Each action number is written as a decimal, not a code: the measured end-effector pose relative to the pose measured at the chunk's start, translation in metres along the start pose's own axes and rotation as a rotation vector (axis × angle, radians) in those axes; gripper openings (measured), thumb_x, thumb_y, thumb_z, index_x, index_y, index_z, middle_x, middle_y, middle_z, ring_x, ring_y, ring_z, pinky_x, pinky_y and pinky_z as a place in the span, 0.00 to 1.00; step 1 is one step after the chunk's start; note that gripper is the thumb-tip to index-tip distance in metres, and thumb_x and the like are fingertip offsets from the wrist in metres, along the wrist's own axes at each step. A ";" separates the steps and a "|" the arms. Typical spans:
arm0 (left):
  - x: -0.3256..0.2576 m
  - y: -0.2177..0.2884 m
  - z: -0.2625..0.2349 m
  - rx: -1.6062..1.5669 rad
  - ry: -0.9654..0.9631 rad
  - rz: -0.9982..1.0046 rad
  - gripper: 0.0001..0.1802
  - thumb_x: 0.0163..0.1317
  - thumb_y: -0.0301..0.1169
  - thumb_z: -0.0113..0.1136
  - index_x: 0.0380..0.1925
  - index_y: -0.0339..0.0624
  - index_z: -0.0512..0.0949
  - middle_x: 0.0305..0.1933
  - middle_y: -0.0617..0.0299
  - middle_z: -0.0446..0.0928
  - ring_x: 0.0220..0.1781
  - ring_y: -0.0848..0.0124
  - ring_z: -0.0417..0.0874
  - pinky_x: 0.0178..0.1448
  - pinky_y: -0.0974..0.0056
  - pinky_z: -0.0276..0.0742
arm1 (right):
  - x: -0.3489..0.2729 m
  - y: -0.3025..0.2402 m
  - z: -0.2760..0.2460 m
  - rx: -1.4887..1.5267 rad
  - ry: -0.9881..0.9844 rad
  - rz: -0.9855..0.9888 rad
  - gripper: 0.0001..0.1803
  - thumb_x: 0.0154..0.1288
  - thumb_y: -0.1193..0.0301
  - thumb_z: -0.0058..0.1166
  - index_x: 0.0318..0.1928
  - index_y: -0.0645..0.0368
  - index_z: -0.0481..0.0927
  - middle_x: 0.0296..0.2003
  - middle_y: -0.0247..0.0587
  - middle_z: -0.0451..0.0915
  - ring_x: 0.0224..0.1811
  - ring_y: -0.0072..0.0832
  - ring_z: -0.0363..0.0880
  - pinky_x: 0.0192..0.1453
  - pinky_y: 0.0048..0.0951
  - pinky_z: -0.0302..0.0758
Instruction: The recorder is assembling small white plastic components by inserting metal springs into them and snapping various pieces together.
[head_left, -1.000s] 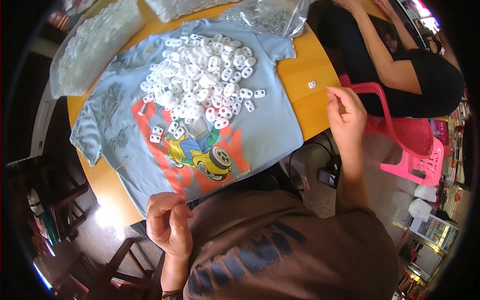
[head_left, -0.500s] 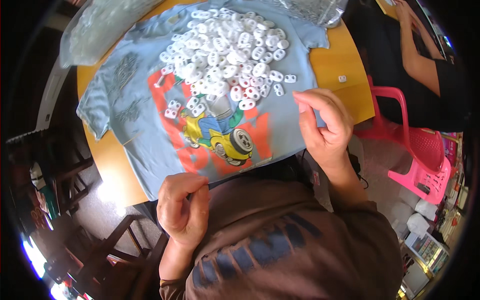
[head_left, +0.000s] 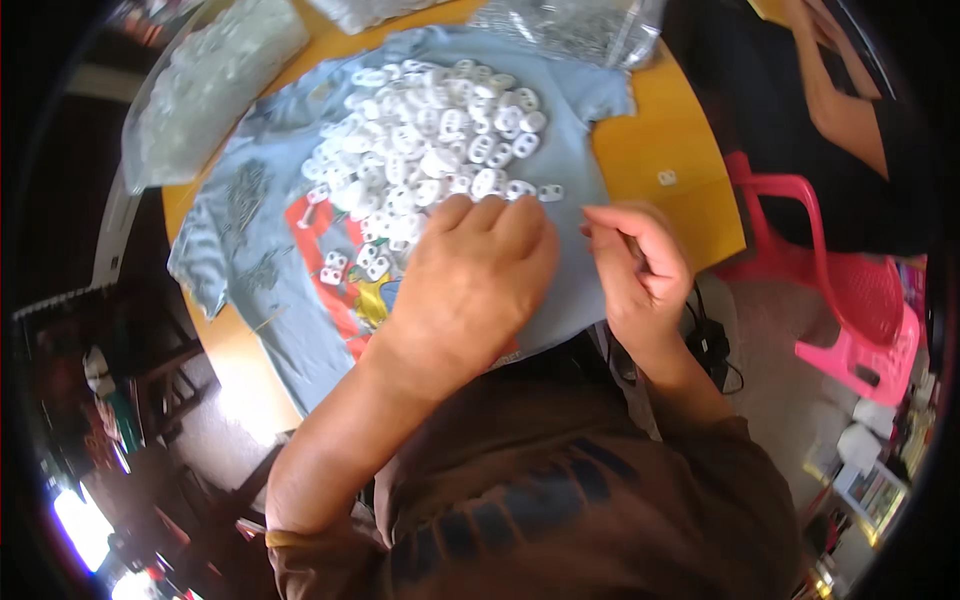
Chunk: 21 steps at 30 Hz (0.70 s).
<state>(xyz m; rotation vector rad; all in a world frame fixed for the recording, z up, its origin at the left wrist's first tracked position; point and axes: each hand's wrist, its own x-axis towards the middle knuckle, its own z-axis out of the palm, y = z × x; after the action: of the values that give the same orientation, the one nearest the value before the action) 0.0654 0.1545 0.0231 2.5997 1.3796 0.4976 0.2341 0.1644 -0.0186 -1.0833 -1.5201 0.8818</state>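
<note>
A heap of small white oval plastic pieces with two holes (head_left: 440, 120) lies on a light blue printed T-shirt (head_left: 290, 110) spread over the table. My left hand (head_left: 475, 285) is over the heap's near edge, back up, with the fingers curled under. Its fingertips and whatever they hold are hidden. To its right, my right hand (head_left: 645, 275) is raised over the shirt's edge, thumb and forefinger brought together. Anything in that pinch is too small to make out. Several loose white pieces (head_left: 335, 265) rest on the shirt left of my left hand.
Thin grey metal pins (head_left: 250, 195) lie on the shirt's left side. Clear bags (head_left: 215, 90) and a silvery bag (head_left: 580, 30) are at the back. One white piece (head_left: 667, 177) sits on the yellow table (head_left: 690, 215). A pink chair (head_left: 840, 280) and another person's arm (head_left: 845, 110) are at right.
My left hand has swung up and to the right from the shirt's near edge to the heap's near edge. My right hand remains pinched at nearly the same place. The view has shifted slightly.
</note>
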 end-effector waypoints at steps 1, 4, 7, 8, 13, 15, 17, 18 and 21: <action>0.000 -0.003 0.003 0.006 -0.027 0.010 0.17 0.43 0.27 0.53 0.37 0.41 0.74 0.36 0.61 0.71 0.36 0.64 0.75 0.42 0.61 0.68 | 0.000 -0.003 0.000 -0.001 -0.003 0.007 0.08 0.55 0.86 0.49 0.35 0.66 0.77 0.28 0.40 0.76 0.29 0.24 0.75 0.33 0.21 0.70; 0.001 -0.008 0.009 0.063 -0.018 0.014 0.12 0.45 0.28 0.52 0.33 0.42 0.72 0.31 0.61 0.68 0.34 0.66 0.74 0.39 0.62 0.69 | -0.004 -0.005 -0.002 -0.015 -0.001 0.060 0.06 0.59 0.83 0.48 0.36 0.67 0.77 0.31 0.40 0.76 0.32 0.24 0.75 0.37 0.21 0.70; 0.007 -0.010 0.006 -0.023 -0.009 0.004 0.05 0.46 0.27 0.51 0.26 0.42 0.71 0.31 0.59 0.68 0.33 0.64 0.75 0.40 0.62 0.70 | -0.004 -0.003 -0.005 -0.040 -0.038 0.024 0.06 0.60 0.82 0.48 0.37 0.67 0.77 0.34 0.40 0.75 0.33 0.24 0.74 0.38 0.20 0.70; 0.008 -0.009 0.003 -0.024 -0.022 -0.018 0.03 0.47 0.27 0.52 0.24 0.42 0.72 0.31 0.59 0.69 0.33 0.63 0.75 0.41 0.62 0.71 | -0.004 -0.003 -0.004 -0.036 -0.039 0.040 0.06 0.60 0.82 0.48 0.37 0.67 0.76 0.34 0.40 0.75 0.33 0.23 0.74 0.38 0.20 0.69; 0.010 -0.011 0.006 -0.033 0.001 -0.028 0.04 0.47 0.29 0.53 0.25 0.43 0.74 0.30 0.60 0.71 0.34 0.65 0.76 0.42 0.62 0.70 | -0.005 -0.002 -0.001 -0.023 -0.040 0.057 0.07 0.61 0.82 0.47 0.38 0.67 0.76 0.36 0.39 0.75 0.35 0.22 0.74 0.39 0.18 0.69; 0.010 -0.011 0.010 0.039 0.024 -0.028 0.05 0.47 0.30 0.54 0.26 0.44 0.74 0.30 0.62 0.71 0.34 0.67 0.76 0.40 0.65 0.69 | -0.005 -0.001 0.001 -0.014 -0.049 0.056 0.07 0.61 0.82 0.46 0.39 0.68 0.76 0.36 0.38 0.75 0.36 0.21 0.74 0.39 0.18 0.69; 0.010 -0.008 0.008 0.068 0.024 -0.025 0.06 0.46 0.30 0.55 0.26 0.45 0.74 0.30 0.63 0.71 0.35 0.68 0.76 0.39 0.67 0.68 | -0.006 0.001 0.002 -0.007 -0.058 0.055 0.07 0.62 0.82 0.46 0.39 0.68 0.76 0.37 0.38 0.75 0.36 0.21 0.73 0.39 0.18 0.69; 0.009 -0.006 0.007 0.094 0.015 -0.017 0.06 0.46 0.31 0.55 0.26 0.46 0.74 0.30 0.63 0.71 0.35 0.70 0.76 0.39 0.68 0.67 | -0.007 0.002 0.002 0.005 -0.050 0.061 0.07 0.62 0.82 0.46 0.40 0.68 0.76 0.37 0.38 0.75 0.36 0.20 0.73 0.39 0.17 0.68; 0.000 -0.002 0.006 0.145 0.003 0.008 0.06 0.45 0.31 0.54 0.27 0.46 0.74 0.28 0.65 0.70 0.34 0.71 0.75 0.37 0.68 0.66 | -0.007 0.002 0.003 -0.010 -0.047 0.040 0.08 0.63 0.81 0.46 0.41 0.68 0.76 0.37 0.37 0.75 0.35 0.19 0.72 0.40 0.17 0.68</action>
<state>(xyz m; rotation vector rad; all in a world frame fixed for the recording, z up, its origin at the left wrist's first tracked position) 0.0664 0.1560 0.0169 2.7198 1.4578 0.4172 0.2321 0.1587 -0.0233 -1.1106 -1.5477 0.9331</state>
